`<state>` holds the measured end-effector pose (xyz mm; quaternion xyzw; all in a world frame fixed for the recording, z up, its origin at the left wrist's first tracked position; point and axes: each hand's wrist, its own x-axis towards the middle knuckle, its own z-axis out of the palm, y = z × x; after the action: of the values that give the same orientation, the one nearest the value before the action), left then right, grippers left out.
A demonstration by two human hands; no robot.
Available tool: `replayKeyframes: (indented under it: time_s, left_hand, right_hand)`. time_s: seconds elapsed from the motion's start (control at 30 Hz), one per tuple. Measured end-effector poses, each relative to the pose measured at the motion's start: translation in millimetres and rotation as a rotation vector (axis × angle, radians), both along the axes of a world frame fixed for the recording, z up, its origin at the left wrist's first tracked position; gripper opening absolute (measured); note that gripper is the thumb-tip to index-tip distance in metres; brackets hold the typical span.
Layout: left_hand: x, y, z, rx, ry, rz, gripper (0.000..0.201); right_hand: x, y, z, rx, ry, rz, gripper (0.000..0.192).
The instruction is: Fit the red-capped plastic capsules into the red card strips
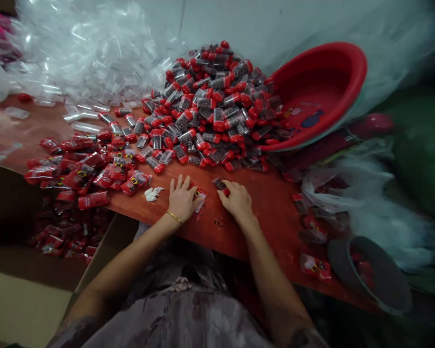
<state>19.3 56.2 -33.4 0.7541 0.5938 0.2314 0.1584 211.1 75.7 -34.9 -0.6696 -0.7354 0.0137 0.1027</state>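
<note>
My right hand [238, 199] grips a small clear tube [218, 183] with dark contents and a red cap, held just above the orange-red table. To its left, my left hand [182, 198] lies on the tabletop with its fingers spread. A flat red printed packet [200, 197] lies partly under that hand's thumb side; I cannot tell if the thumb presses on it. Beyond both hands rises a big pile of the same red-capped tubes [217, 104]. Crumpled white scraps [152, 194] sit left of my left hand.
Filled red packets [83, 169] heap up at the left table edge, above an open cardboard box [94, 251] with more packets. A red basin [351, 72] leans at the right, near a grey bowl [339, 261] and plastic bags [380, 208]. Clear empty tubes [87, 53] are piled behind.
</note>
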Motion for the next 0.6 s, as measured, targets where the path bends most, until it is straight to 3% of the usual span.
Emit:
replayKeyframes:
  time_s: [0.17, 0.37, 0.43, 0.6]
  left_hand:
    - [-13.8, 3.9, -13.5, -0.010, 0.150, -0.004, 0.028]
    - [-23.7, -1.8, -9.7, 0.014, 0.032, 0.024, 0.028]
    - [-21.1, -5.7, -2.6, 0.035, -0.037, 0.048, 0.029]
    - [-14.8, -16.2, 13.3, 0.075, -0.197, 0.032, 0.032]
  right_hand:
    - [22.3, -41.8, -15.8, 0.118, 0.122, -0.006, 0.037]
    - [-20.6, -59.0, -7.3, 0.276, 0.331, -0.005, 0.032]
    - [-40.2, -55.1, -2.0, 0.247, 0.531, 0.030, 0.031]
    - [-70.1, -35.0, 2.9, 0.009, 1.071, 0.034, 0.030]
